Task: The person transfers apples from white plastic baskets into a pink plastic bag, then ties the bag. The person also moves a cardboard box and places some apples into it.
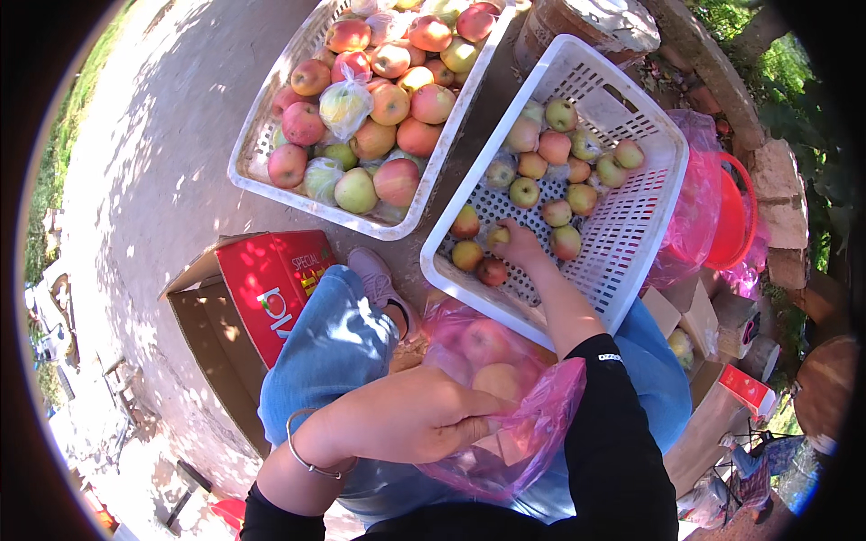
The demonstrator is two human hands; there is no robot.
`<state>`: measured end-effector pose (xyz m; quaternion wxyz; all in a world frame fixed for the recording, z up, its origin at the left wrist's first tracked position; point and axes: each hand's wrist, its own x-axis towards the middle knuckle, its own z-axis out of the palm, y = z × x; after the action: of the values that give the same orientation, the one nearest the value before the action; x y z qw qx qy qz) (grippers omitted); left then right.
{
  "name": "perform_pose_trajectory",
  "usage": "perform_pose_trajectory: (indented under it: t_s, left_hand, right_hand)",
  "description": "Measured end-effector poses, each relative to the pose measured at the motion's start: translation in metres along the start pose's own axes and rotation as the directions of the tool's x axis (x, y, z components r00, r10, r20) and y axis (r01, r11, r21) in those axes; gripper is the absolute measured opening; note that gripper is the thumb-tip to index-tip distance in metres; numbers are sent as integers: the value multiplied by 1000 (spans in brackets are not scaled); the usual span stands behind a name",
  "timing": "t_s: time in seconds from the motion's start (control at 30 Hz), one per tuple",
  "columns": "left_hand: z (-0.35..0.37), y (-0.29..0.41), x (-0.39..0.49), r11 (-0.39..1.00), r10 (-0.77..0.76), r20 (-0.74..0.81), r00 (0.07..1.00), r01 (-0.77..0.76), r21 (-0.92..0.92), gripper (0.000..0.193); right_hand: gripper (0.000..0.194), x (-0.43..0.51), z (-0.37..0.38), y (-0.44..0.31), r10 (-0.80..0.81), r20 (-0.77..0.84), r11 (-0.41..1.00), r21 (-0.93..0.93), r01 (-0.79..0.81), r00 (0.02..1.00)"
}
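Note:
My left hand [433,411] pinches the rim of a pink plastic bag [534,466] between thumb and fingers. Inside the bag, between my knees, several apples [488,341] show through the thin film. My right hand [522,245] reaches down into a white perforated plastic crate [612,270], its fingers around a small yellowish apple [498,235]. Close to that hand lie a dark red apple [492,271] and a yellow-red apple [467,255]. More small apples [556,147], some wrapped in clear film, are spread over the crate's far half.
A second white crate [399,231], heaped with larger apples [398,182], stands ahead to the left. Left of my leg is an open red cardboard box [250,291]. A red plastic basket [731,216] and further cardboard boxes [697,311] are on the right. A person [751,473] is at lower right.

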<state>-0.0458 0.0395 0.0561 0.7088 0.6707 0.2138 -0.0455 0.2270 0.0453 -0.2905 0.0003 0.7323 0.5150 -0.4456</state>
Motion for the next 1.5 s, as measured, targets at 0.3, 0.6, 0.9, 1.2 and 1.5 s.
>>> perform_pose_trajectory:
  t_s: [0.3,0.6,0.9,1.2,1.5]
  left_hand:
    - [-1,6,-2,1000,-26,-81,996,26,-5,27]
    - [12,-21,2,987,34,-219,975,-67,-144,26]
    - [15,-14,4,969,-42,-297,954,-33,-244,27]
    - [17,-11,6,952,-3,-307,952,-91,-291,23]
    - [15,-14,4,962,-7,-327,945,-82,-259,24]
  right_hand:
    - [74,-156,-149,-54,-362,-63,851,385,357,930]
    - [92,-308,-172,-121,-448,-480,142,795,590,754]
    - [59,-325,-115,-180,-521,292,852,116,511,802]
    - [30,-289,-49,-172,-400,58,908,-113,404,915]
    - [29,-282,-55,-157,-443,98,892,146,427,891]
